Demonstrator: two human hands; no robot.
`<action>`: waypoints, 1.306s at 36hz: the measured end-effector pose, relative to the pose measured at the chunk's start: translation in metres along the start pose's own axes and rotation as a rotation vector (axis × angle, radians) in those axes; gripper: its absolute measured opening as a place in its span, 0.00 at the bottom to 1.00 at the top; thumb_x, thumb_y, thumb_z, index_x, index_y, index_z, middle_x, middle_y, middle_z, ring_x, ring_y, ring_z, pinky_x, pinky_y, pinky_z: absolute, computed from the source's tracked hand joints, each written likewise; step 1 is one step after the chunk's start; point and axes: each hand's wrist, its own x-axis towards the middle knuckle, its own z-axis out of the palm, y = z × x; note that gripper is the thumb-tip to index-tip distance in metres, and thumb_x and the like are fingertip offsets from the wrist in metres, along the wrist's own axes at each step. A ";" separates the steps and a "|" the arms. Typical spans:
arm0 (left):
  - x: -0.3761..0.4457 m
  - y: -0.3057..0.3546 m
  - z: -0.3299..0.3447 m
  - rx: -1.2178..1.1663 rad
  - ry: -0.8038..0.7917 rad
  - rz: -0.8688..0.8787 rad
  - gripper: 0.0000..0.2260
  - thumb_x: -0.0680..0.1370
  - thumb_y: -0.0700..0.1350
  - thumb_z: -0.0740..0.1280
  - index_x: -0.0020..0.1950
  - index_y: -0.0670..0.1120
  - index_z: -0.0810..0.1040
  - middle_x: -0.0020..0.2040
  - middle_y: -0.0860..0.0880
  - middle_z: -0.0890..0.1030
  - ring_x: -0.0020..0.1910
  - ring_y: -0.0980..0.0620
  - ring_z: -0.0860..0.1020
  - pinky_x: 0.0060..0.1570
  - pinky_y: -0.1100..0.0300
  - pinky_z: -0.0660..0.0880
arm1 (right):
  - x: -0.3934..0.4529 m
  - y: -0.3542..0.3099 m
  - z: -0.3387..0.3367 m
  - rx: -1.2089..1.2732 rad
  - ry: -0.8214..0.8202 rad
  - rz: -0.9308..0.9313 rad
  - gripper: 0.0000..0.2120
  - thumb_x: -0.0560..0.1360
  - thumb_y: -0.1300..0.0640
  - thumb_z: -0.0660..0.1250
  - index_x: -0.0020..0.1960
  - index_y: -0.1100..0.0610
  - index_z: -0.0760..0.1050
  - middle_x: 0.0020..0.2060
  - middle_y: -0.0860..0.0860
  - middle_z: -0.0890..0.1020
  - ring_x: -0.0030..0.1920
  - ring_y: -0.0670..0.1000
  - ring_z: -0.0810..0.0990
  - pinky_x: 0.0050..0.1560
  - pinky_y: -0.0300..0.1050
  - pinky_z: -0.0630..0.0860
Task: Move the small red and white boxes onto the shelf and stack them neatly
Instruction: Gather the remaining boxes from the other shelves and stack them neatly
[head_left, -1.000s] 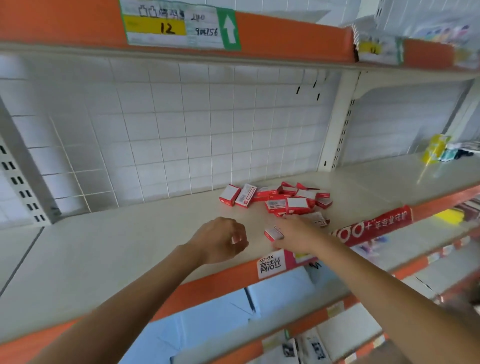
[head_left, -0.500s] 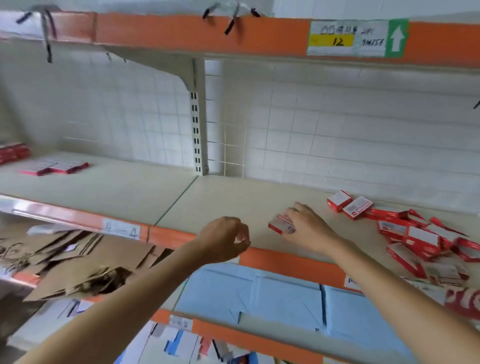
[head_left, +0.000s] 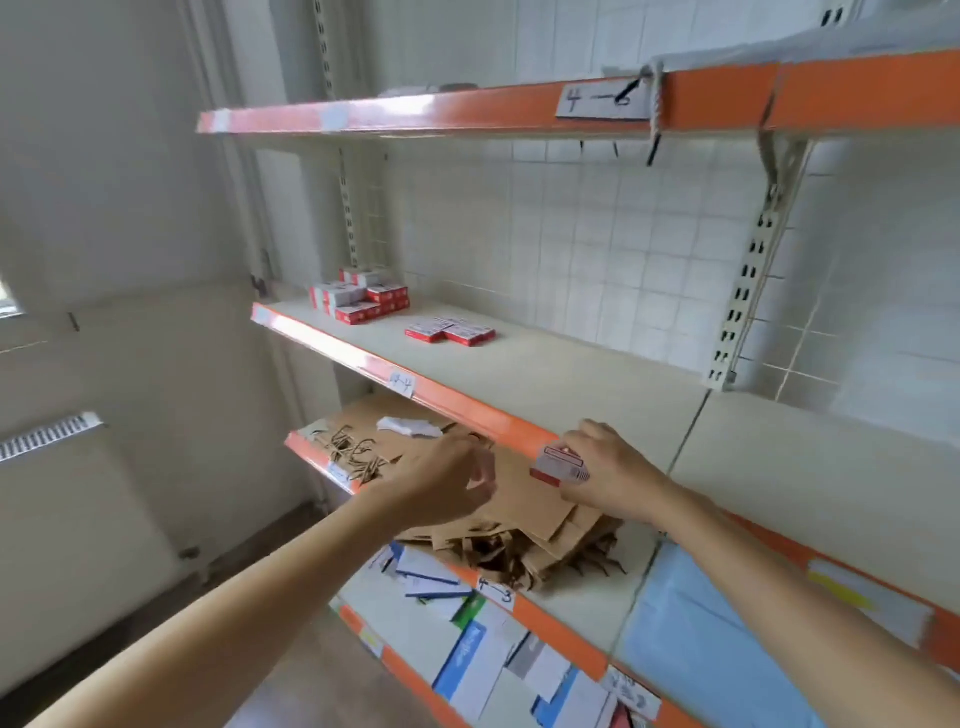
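tiled-wall shelf (head_left: 597, 374) | my right hand (head_left: 615, 475) pinches one box (head_left: 560, 464) at front lip | left hand (head_left: 441, 486) curled, contents unclear | stack (head_left: 359, 299) well apart | risk: loose pinch drops box off edge

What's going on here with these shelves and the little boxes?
A person is stocking a shelf with small red and white boxes. The right hand holds one box at the shelf's orange front edge. The left hand is beside it with curled fingers; whether it holds anything is unclear. Further left on that shelf sit a stack of boxes and a low row of boxes. Brown paper bags lie one shelf below.
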 end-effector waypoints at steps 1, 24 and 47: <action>-0.007 -0.013 -0.004 -0.013 0.003 -0.015 0.06 0.78 0.45 0.65 0.49 0.45 0.81 0.48 0.51 0.80 0.41 0.60 0.73 0.36 0.74 0.69 | 0.010 -0.012 0.008 0.004 -0.018 -0.023 0.21 0.70 0.56 0.68 0.62 0.59 0.71 0.48 0.50 0.66 0.58 0.51 0.67 0.53 0.41 0.66; 0.075 -0.171 -0.015 0.006 0.120 -0.133 0.06 0.76 0.46 0.64 0.47 0.47 0.80 0.46 0.51 0.80 0.44 0.51 0.77 0.41 0.61 0.71 | 0.244 -0.009 0.029 -0.036 -0.028 -0.024 0.20 0.72 0.55 0.67 0.63 0.61 0.71 0.59 0.56 0.70 0.64 0.54 0.65 0.58 0.40 0.64; 0.249 -0.224 0.033 -0.232 -0.044 0.117 0.17 0.72 0.46 0.72 0.59 0.46 0.77 0.53 0.48 0.72 0.52 0.50 0.73 0.52 0.57 0.72 | 0.274 0.070 0.051 0.479 -0.053 0.259 0.20 0.76 0.59 0.64 0.68 0.55 0.70 0.62 0.48 0.74 0.63 0.45 0.72 0.64 0.37 0.65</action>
